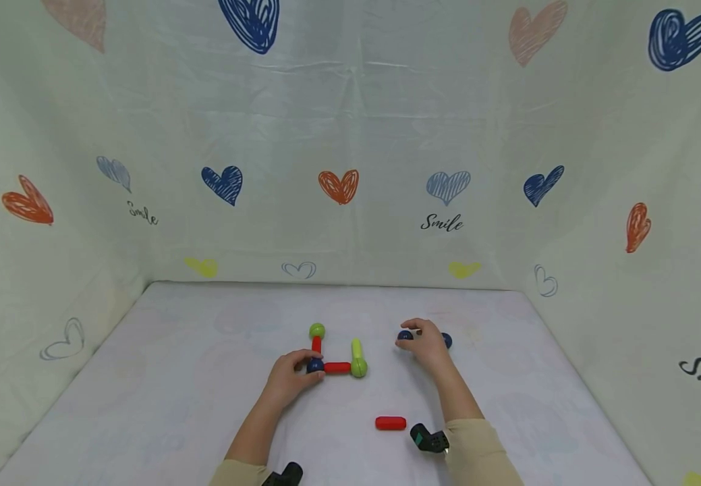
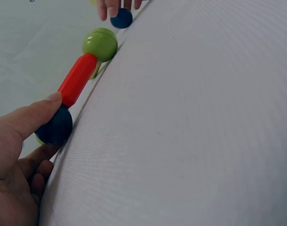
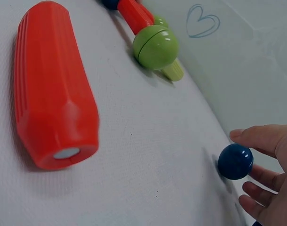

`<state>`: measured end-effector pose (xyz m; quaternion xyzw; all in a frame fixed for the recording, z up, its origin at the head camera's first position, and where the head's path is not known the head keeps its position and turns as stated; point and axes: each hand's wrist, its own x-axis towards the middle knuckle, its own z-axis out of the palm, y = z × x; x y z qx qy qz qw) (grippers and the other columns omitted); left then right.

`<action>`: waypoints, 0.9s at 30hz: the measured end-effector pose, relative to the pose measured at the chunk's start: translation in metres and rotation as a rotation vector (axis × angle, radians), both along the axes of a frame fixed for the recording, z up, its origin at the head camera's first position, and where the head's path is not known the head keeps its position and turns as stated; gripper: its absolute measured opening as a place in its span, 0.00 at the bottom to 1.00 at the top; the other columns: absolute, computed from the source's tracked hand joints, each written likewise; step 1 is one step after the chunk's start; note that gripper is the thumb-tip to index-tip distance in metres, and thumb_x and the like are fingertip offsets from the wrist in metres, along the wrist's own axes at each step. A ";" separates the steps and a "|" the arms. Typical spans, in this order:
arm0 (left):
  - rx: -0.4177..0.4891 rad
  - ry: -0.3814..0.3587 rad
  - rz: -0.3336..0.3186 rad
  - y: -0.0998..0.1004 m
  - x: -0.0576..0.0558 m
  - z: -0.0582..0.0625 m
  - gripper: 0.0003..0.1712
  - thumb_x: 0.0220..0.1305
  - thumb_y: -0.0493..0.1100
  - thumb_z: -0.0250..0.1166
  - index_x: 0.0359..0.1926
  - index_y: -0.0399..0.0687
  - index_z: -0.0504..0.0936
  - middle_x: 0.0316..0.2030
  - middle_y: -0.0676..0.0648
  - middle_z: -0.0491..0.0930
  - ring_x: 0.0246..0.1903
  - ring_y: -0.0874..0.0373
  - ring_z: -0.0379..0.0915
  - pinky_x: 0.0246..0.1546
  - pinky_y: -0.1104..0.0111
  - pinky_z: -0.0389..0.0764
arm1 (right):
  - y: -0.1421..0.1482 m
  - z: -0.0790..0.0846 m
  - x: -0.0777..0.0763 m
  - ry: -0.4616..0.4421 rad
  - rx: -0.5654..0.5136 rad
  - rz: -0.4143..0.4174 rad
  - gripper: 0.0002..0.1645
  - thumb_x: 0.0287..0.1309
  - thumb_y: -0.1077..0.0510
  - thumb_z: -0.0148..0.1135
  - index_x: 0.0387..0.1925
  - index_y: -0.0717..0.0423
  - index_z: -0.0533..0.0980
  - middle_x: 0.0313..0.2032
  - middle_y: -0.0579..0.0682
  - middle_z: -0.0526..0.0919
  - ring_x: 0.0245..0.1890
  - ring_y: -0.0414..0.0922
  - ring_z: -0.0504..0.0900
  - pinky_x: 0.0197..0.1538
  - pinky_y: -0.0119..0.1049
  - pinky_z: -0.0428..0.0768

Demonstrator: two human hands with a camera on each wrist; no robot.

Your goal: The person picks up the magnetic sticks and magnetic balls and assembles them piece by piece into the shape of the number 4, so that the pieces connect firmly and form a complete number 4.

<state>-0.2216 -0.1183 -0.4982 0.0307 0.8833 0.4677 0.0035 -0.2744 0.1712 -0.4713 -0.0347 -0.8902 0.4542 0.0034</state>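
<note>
My left hand (image 1: 289, 378) pinches a blue ball (image 1: 315, 365) at the corner of a joined piece. From that ball one red rod (image 1: 316, 345) runs back to a green ball (image 1: 317, 330). Another red rod (image 1: 337, 368) runs right to a second green ball (image 1: 359, 367), which bears a light green rod (image 1: 357, 348). Farther right, my right hand (image 1: 428, 345) has its thumb and fingers spread around a loose blue ball (image 3: 235, 161). In the right wrist view the thumb tip stands just off that ball.
Another blue ball (image 1: 446, 340) lies just right of my right hand, partly hidden by it. Nearer to me is a loose red rod (image 1: 390, 423) with a pale disc in its end. The white table (image 1: 192, 351) meets a heart-printed cloth (image 1: 386, 250) at the back.
</note>
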 end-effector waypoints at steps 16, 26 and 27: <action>0.006 -0.026 0.013 0.000 -0.001 0.000 0.17 0.54 0.40 0.74 0.46 0.51 0.85 0.51 0.43 0.78 0.48 0.46 0.71 0.51 0.51 0.76 | -0.001 -0.006 -0.006 -0.022 0.016 0.005 0.21 0.49 0.68 0.71 0.48 0.61 0.80 0.42 0.57 0.79 0.40 0.51 0.76 0.41 0.42 0.78; 0.024 -0.043 -0.001 -0.003 -0.001 -0.001 0.19 0.53 0.41 0.75 0.48 0.53 0.85 0.50 0.44 0.77 0.48 0.47 0.70 0.50 0.51 0.76 | -0.004 -0.007 -0.007 -0.043 0.008 -0.004 0.19 0.51 0.68 0.70 0.47 0.60 0.80 0.44 0.57 0.79 0.42 0.51 0.76 0.44 0.43 0.78; 0.029 -0.042 -0.002 -0.003 -0.001 -0.001 0.20 0.53 0.41 0.75 0.48 0.52 0.85 0.50 0.45 0.77 0.48 0.47 0.70 0.50 0.52 0.76 | -0.004 -0.007 -0.007 -0.043 0.006 -0.002 0.19 0.51 0.68 0.69 0.48 0.60 0.79 0.44 0.57 0.79 0.42 0.52 0.76 0.44 0.44 0.78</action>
